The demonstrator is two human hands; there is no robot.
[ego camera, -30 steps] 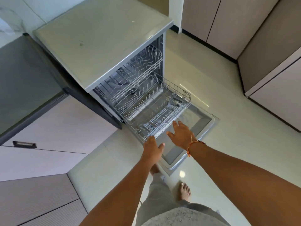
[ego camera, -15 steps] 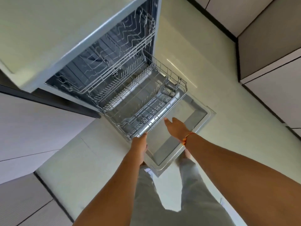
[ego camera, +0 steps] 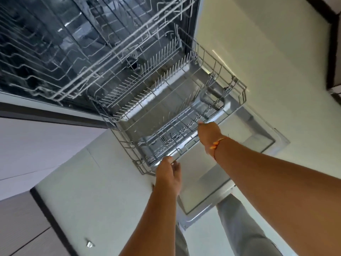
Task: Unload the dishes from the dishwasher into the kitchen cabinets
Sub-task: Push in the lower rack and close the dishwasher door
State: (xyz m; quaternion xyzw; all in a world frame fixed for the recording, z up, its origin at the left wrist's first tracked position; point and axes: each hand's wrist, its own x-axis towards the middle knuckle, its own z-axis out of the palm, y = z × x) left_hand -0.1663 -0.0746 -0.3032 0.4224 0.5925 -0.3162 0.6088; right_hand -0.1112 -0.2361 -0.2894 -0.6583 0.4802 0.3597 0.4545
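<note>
Tally as sighted on inspection: one dishwasher (ego camera: 55, 24); one drop-down door (ego camera: 249, 139); two wire racks, namely upper rack (ego camera: 110, 58) and lower rack (ego camera: 127, 145); one grey plastic basket (ego camera: 210, 98); two hands, namely left hand (ego camera: 168, 174) and right hand (ego camera: 209, 133); one orange wrist cord (ego camera: 217, 142); two grey trouser legs (ego camera: 239, 228); one small shiny scrap (ego camera: 89, 244).

No writing, brand, number or sign can be read here. The inner panel of the dishwasher door (ego camera: 258, 145) carries a small group of short dark bars (ego camera: 163, 139), seen through the wires of the lower rack (ego camera: 243, 93). They are too blurred to tell whether they are letters. A small pale scrap (ego camera: 89, 244) on the floor (ego camera: 92, 182) shows no legible mark.
</note>
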